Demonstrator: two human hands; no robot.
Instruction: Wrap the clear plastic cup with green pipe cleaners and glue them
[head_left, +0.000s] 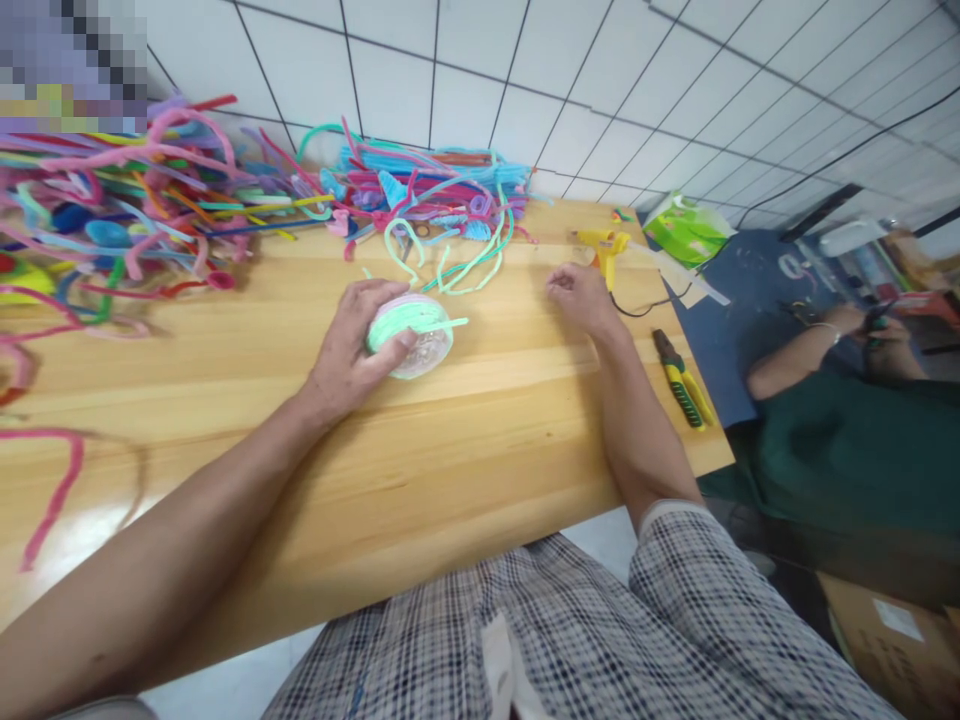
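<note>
On the wooden table, my left hand [364, 340] grips a round, clear object wrapped in mint-green pipe cleaner [420, 350], its thumb across the front. One green end sticks out to the right. My right hand [579, 292] rests further right with curled fingers near a yellow glue gun [606, 250]; whether something small is between its fingertips cannot be made out. Loose mint-green pipe cleaners [480, 265] lie just behind the round object.
Piles of colourful pipe cleaners [180, 210] fill the back left. Yellow-green pliers [682, 385] lie near the right edge, and a green packet [686, 230] sits behind. At the far right, another person's hands [889, 335] work over a blue table [720, 320].
</note>
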